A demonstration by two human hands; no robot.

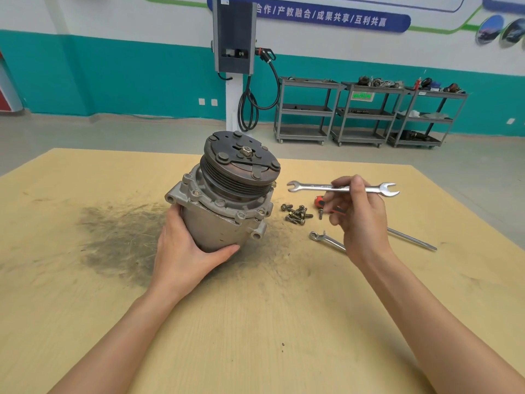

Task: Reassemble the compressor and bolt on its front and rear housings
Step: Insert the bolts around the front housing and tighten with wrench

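Several bolts loose, wrench in hand: bolting not finished

Left hand [184, 251] cups the lower body of the compressor [224, 194], fingers and thumb curled round it, holding it tilted with the pulley end up, near the middle of the desk [85, 308]. Right hand [360, 214] pinches a double open-end wrench [342, 188] by the middle of its shank, lifted clear of the desk, just right of the compressor and not on any fastener.

Front housing with pulley and clutch plate [241, 160] sits on the body; flange holes around it look mostly unfilled, though some are too small to judge. Rear end is hidden behind the left hand.

A cluster of loose bolts [295, 214] lies between the compressor and the right hand. My read: parts are stacked, bolts are yet to be fitted and tightened.

Also out: a ring spanner [326, 239], a red-handled tool [321, 201] partly hidden by the fingers, and a long steel bar [412, 238].
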